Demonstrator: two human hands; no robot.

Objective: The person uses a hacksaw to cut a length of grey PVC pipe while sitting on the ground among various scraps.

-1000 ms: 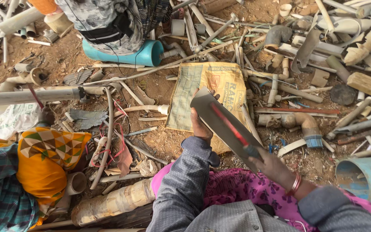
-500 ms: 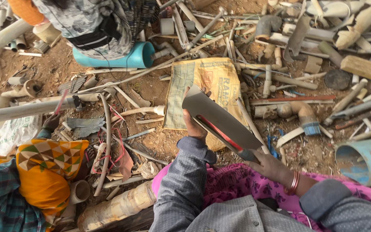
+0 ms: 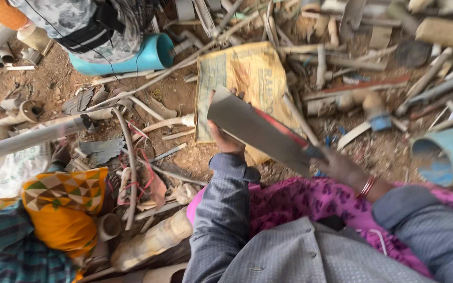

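Observation:
I hold a broad grey blade (image 3: 260, 131) with a red stripe slantwise over my lap. My right hand (image 3: 342, 167), red bangles at its wrist, grips the handle end at the lower right. My left hand (image 3: 224, 140) clasps the wide far end from behind, its fingertips showing over the top edge. Whether anything is pinched behind the blade is hidden. Under the blade lies a yellow woven sack (image 3: 247, 71) on the dirt.
Scrap pipes and plastic strips litter the ground all around. A teal pipe (image 3: 150, 55) lies by a person (image 3: 87, 26) at the top left. Another person in an orange patterned cloth (image 3: 61, 207) holds a long grey pipe (image 3: 27, 137). A light-blue pipe section (image 3: 446, 154) lies right.
Both hands keep their hold on the blade, whose far end has drifted slightly left. The view has shifted a little, so the ground clutter sits lower in the picture.

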